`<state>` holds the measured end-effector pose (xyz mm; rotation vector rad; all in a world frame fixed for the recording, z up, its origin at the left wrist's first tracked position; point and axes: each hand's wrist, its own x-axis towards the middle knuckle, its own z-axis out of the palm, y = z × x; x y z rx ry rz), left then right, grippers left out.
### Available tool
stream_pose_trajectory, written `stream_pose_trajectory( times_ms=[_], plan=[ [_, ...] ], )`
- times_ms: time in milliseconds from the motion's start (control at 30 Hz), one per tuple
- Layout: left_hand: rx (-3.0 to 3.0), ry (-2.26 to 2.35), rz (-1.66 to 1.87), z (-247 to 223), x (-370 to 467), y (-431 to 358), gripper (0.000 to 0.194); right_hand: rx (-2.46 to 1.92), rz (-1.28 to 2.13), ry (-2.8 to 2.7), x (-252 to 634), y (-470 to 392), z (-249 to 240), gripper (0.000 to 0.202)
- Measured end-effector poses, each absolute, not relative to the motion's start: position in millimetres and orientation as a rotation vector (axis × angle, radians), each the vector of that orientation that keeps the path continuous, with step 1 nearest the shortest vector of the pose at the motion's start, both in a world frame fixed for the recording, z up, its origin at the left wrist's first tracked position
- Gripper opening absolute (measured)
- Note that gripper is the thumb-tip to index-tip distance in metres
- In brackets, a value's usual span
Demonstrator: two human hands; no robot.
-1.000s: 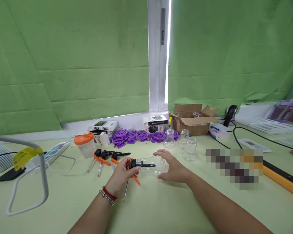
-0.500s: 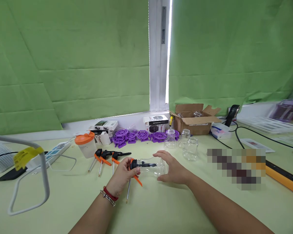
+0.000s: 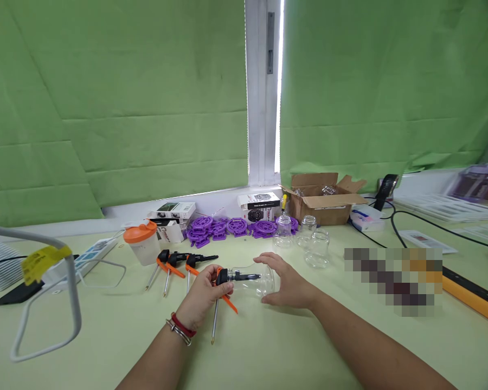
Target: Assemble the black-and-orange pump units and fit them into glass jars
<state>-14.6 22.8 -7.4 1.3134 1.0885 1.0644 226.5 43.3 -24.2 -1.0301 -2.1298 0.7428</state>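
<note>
My left hand (image 3: 206, 295) grips the black cap of a spray head (image 3: 223, 276), which has an orange lever and a metal nozzle pointing down toward me. A clear bottle (image 3: 264, 279) lies sideways with its neck at that cap, and a black tube shows inside it. Around the bottle's wide base curl the fingers of my right hand (image 3: 287, 281). More black and orange spray heads (image 3: 166, 261) rest on the table to the left. Clear bottles (image 3: 317, 250) stand behind my right hand.
Purple plastic wheels (image 3: 238, 227) line the back, near small boxes (image 3: 258, 201) and an open carton (image 3: 327, 211). An orange-lidded cup (image 3: 142, 244), a power strip (image 3: 95, 253) and a grey metal frame (image 3: 75, 303) are at left. Cables run across the right.
Both hands keep their grip on the bottle and spray head. The nozzle's tip has shifted slightly down; little else differs.
</note>
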Motion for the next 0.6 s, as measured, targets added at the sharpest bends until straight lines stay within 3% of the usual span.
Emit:
stream_pose_trajectory(
  times_ms=[267,600],
  plan=[
    [1.295,1.075,1.062,-9.2,-16.4,23.9,0.038,-0.986,0.763,-2.094,226.8,43.7,-23.9,0.081],
    [1.275,1.064,1.071,-11.4,-17.6,25.9,0.038,-0.937,1.031,-1.872,227.7,49.5,-31.5,0.084]
  ],
)
